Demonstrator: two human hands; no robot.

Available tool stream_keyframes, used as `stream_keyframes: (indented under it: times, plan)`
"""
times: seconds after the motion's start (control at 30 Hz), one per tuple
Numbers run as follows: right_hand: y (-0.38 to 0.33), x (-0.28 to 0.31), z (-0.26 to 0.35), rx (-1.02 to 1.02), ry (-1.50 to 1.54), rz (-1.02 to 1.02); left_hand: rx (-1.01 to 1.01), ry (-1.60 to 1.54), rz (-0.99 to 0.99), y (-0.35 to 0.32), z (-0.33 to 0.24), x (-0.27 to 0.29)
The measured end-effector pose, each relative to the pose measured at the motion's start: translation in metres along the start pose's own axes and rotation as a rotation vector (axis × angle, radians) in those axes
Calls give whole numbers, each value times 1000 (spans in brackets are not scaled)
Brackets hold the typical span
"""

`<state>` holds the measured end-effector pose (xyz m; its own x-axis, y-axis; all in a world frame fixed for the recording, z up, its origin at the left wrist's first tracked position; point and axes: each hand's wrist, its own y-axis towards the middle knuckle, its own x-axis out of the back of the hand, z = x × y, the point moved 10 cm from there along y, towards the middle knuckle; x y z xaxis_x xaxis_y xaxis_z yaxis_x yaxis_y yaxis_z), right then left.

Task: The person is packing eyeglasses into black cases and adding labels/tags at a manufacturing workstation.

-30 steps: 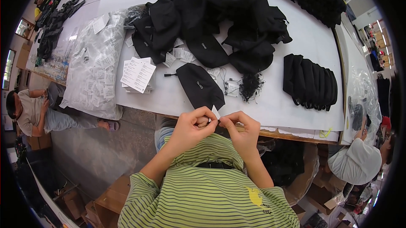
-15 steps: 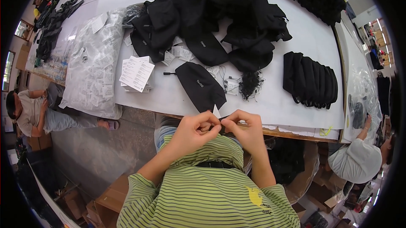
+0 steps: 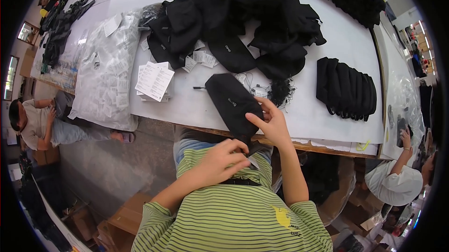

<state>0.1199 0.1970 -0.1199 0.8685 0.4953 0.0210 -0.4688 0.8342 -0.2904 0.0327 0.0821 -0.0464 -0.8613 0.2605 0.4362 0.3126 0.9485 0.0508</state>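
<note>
Pouch: black fabric pouch (image 3: 234,102), oval, soft, overhanging bench (image 3: 327,126) edge.
Right hand (image 3: 270,123): fingers spread on pouch.
Left hand (image 3: 220,161): grip pinching pouch's lower end.

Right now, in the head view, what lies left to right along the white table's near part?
Clear bag of tags → stack of white paper cards → black pouch touched by the right hand → row of stacked black pouches.

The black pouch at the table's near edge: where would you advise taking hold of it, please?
Probably grip the pouch by its near end, coming from the table edge: that end overhangs toward the person, where the right hand already rests on it.
</note>
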Motion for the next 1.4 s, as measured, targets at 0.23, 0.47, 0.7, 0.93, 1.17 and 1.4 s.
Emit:
stream_keyframes:
  times: [0.23,0.47,0.7,0.93,1.17,1.4]
  plan:
    - [-39,7,106,420,-100,-282,156,-359,-409,-10,16,50]
    - [-48,2,138,549,-85,-348,242,-741,-369,5,40,29]
    - [-52,-1,140,559,-80,-302,365,-915,-117,15,66,14]
    - [-66,-11,155,757,-286,-300,456,-858,161,21,63,3]
    - [-73,-18,162,886,-377,-322,453,-736,15,27,63,27]
    - [-67,-14,159,868,-380,-347,443,-492,-149,23,58,46]
